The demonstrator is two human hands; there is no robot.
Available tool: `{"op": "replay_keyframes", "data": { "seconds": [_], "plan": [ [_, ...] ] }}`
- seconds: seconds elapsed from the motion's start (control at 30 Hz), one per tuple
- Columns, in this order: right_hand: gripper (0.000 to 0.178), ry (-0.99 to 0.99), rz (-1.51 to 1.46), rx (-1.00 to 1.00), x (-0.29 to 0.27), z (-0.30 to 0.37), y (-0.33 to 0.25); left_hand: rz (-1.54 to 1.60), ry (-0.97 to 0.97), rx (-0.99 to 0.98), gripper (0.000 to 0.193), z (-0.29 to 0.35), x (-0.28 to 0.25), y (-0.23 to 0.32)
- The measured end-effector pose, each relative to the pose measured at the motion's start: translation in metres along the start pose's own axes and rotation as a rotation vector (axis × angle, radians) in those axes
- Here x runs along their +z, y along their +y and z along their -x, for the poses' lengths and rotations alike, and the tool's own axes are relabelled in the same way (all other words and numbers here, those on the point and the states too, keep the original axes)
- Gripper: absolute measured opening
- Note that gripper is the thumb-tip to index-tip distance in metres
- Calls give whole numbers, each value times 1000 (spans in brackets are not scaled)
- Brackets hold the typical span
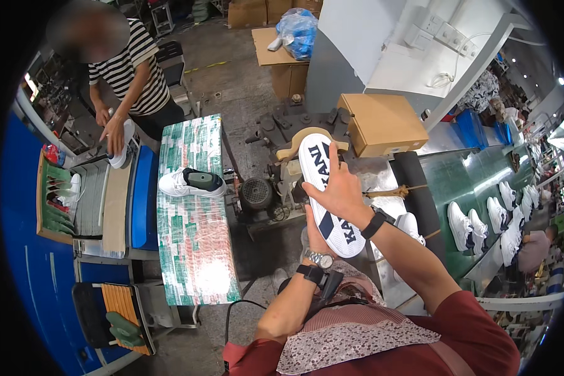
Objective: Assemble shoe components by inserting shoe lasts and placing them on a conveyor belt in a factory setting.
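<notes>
A white shoe (315, 164), its sole with dark printed lettering turned toward me, is held up in front of the machine. My left hand (316, 233) grips it from the left and beneath, near the lower half; most of its fingers are hidden behind the shoe. Across the sole lies my right hand (341, 195), thumb and index finger spread over it, the other fingers partly hidden at the right edge. The toe end of the shoe overlaps a curved tan pad (288, 152) on the dark machine (257, 193); whether they touch I cannot tell.
Left of the machine, another white shoe (191, 183) rests on a tape-wrapped bench (197, 263). A person in a striped shirt (131, 78) handles a shoe at the far left. A cardboard box (382, 122) sits behind the machine. White shoes (460, 225) line a green conveyor (476, 182) at right.
</notes>
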State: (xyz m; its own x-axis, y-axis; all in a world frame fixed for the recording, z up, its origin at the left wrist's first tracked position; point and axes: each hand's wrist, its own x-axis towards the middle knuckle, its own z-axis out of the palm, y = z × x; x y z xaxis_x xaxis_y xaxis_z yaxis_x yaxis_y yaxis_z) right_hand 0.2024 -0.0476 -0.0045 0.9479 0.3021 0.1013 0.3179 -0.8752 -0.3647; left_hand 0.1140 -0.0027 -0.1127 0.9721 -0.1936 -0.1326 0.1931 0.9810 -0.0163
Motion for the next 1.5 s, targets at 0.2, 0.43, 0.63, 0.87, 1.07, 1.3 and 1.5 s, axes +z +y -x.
{"op": "replay_keyframes", "data": {
  "seconds": [0.2,0.43,0.63,0.87,1.07,1.3,1.5],
  "plan": [
    [122,62,-13,-42,-1,9,1,-63,31,64,80,7,8,-5],
    [117,178,-114,-156,8,23,14,-44,66,121,82,-2,-4,-9],
    [105,144,-151,-157,-2,22,4,-43,136,196,79,-10,4,-15],
    [95,206,-5,-166,19,8,21,140,9,-15,75,-26,-6,4],
    [62,-559,-222,265,-59,-119,22,56,-51,-28,83,-21,-11,21],
    [41,-1070,-207,503,27,-250,10,-50,-160,-51,81,-9,-5,56],
    [75,-766,97,-587,36,-259,35,-616,398,73,69,55,29,85]
  ]
}}
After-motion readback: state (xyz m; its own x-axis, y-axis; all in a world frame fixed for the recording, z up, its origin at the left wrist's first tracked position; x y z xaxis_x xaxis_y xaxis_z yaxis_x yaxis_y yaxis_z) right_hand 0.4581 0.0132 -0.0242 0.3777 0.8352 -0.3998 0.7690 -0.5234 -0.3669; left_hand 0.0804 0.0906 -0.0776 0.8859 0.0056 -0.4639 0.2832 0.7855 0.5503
